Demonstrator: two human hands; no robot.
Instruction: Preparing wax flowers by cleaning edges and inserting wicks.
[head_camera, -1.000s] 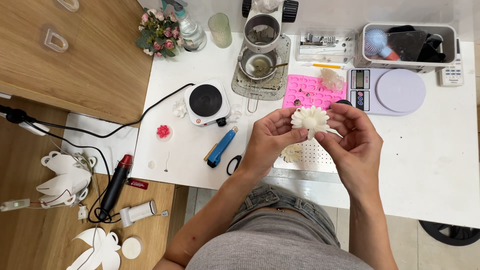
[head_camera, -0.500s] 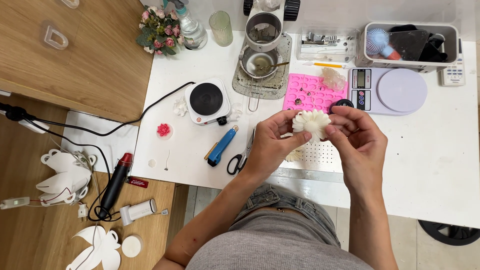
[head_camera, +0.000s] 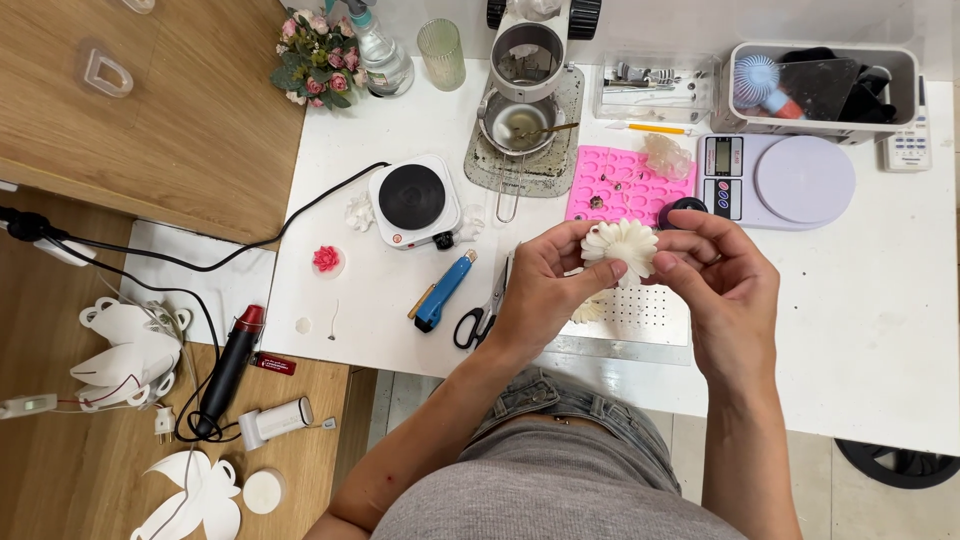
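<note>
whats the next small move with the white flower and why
Probably turn the white flower a little between the fingers. Both the left hand and right hand pinch it by its edges above the table, petals facing up.

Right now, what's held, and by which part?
A white flower-shaped piece, held by both hands: left hand fingers at its left and lower edge, right hand fingers at its right edge.

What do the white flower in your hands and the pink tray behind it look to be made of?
White flower: matte, off-white, with thick, softly rounded petals; it looks like cast wax or soap, though clay cannot be ruled out. Both the left hand and the right hand pinch it. Pink tray: evenly coloured, slightly glossy, with shaped cavities, probably a flexible silicone mould.
</note>
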